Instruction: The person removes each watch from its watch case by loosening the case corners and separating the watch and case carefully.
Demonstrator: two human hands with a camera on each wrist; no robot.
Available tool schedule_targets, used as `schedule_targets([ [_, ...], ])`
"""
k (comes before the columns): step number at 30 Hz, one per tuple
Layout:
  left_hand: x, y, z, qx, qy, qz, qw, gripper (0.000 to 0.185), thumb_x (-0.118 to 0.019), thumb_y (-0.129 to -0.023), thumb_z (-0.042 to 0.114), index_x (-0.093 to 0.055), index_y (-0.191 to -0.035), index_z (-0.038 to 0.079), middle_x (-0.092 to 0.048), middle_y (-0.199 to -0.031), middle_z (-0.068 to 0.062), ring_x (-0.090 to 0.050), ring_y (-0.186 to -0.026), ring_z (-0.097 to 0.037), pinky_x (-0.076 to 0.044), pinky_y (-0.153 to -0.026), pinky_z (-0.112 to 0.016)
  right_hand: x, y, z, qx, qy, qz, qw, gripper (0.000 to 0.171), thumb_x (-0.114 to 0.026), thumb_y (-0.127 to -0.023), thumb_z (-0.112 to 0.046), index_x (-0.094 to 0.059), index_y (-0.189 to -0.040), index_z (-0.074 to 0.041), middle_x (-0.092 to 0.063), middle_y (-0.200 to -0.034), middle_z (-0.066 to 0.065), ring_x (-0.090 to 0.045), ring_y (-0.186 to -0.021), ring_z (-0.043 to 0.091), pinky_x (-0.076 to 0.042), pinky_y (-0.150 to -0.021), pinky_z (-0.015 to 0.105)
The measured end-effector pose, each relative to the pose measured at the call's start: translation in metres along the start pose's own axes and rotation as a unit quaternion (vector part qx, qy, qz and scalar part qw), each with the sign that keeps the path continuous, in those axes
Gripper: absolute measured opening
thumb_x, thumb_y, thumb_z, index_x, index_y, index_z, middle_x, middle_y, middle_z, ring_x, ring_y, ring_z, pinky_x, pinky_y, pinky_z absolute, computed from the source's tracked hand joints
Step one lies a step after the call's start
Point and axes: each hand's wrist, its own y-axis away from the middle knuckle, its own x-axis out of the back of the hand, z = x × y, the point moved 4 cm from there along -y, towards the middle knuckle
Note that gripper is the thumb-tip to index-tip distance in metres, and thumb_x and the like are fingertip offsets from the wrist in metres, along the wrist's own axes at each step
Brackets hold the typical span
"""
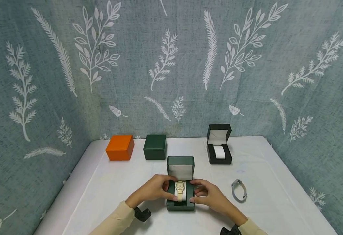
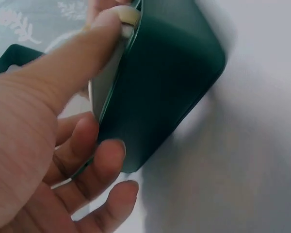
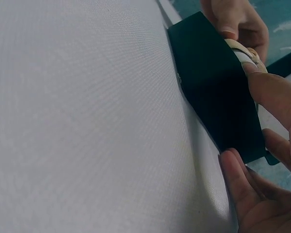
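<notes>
Cream watch (image 1: pixel 180 186): wrapped round a white cushion (image 1: pixel 184 195), dial facing up; it sits inside the open green box, between my two sets of fingers.
Open green box (image 1: pixel 180 207): on the bench (image 1: pixel 109 187) in front of me, its lid raised at the far side, pale lining showing inside.
Left fingers (image 2: pixel 109 158): curled about the left side of that box, my thumb over the rim and against the end of the cream strap, my index finger near the hinge; how hard they press, I cannot tell.
Right fingers (image 3: pixel 237 182): grasping the right side of the same box, thumb on top beside the cushion, others along the outer wall and down by its base.
Grey watch (image 1: pixel 234 192): lying on its side at my right, its strap in a loop, well apart from my fingers.
Black box (image 1: pixel 220 162): beyond my right fingers, lid up, with a second white cushion (image 1: pixel 219 152) in it.
Closed green box (image 1: pixel 155 147): toward the far edge, left of the open one, lid down.
Orange box (image 1: pixel 119 147): also closed, left of the closed green one.
Sleeves (image 1: pixel 115 217): beige on both my arms, a black band (image 1: pixel 142 214) at each wrist.
Backdrop: grey-green cloth (image 1: pixel 136 65) printed with white leaves, behind the bench and along both sides.
</notes>
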Motion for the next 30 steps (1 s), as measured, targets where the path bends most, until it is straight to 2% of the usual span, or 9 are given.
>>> schedule_targets([
  [5,0.000,0.000,0.003,0.006,-0.014,0.006,0.9999,0.067,-0.094,-0.072,0.043,-0.070,-0.125,0.010,-0.056,-0.071,0.006,-0.047,-0.061,-0.002,-0.039,-0.054,-0.020,0.001,-0.001,0.002,0.000,0.007,0.003,1.000,0.064,-0.087,-0.085,-0.028,-0.059,-0.141,-0.012,-0.064,-0.122,0.010,-0.066,-0.106,0.022,-0.055,-0.089,0.027],
  [13,-0.001,0.000,0.007,0.014,-0.063,-0.005,0.9979,0.075,-0.095,-0.070,0.047,-0.070,-0.130,0.010,-0.051,-0.071,0.009,-0.044,-0.063,-0.003,-0.034,-0.056,-0.020,0.000,0.000,0.001,0.011,0.005,0.003,1.000,0.063,-0.086,-0.086,-0.025,-0.059,-0.141,-0.009,-0.063,-0.123,0.011,-0.066,-0.105,0.022,-0.056,-0.088,0.027],
  [20,-0.001,0.001,0.010,0.020,-0.074,-0.005,0.9971,0.074,-0.096,-0.069,0.045,-0.070,-0.128,0.009,-0.052,-0.073,0.009,-0.044,-0.065,-0.003,-0.036,-0.056,-0.021,-0.002,0.000,-0.002,0.003,-0.008,-0.003,1.000,0.064,-0.086,-0.086,-0.023,-0.058,-0.142,-0.008,-0.063,-0.124,0.013,-0.065,-0.107,0.025,-0.056,-0.089,0.030],
  [30,-0.002,0.002,0.015,-0.001,-0.104,0.007,0.9945,0.073,-0.094,-0.071,0.048,-0.070,-0.128,0.008,-0.051,-0.076,0.010,-0.045,-0.068,-0.003,-0.037,-0.058,-0.021,-0.001,-0.001,0.004,0.007,0.008,0.002,1.000,0.062,-0.086,-0.086,-0.027,-0.060,-0.140,-0.011,-0.064,-0.122,0.011,-0.066,-0.105,0.022,-0.056,-0.088,0.027],
])
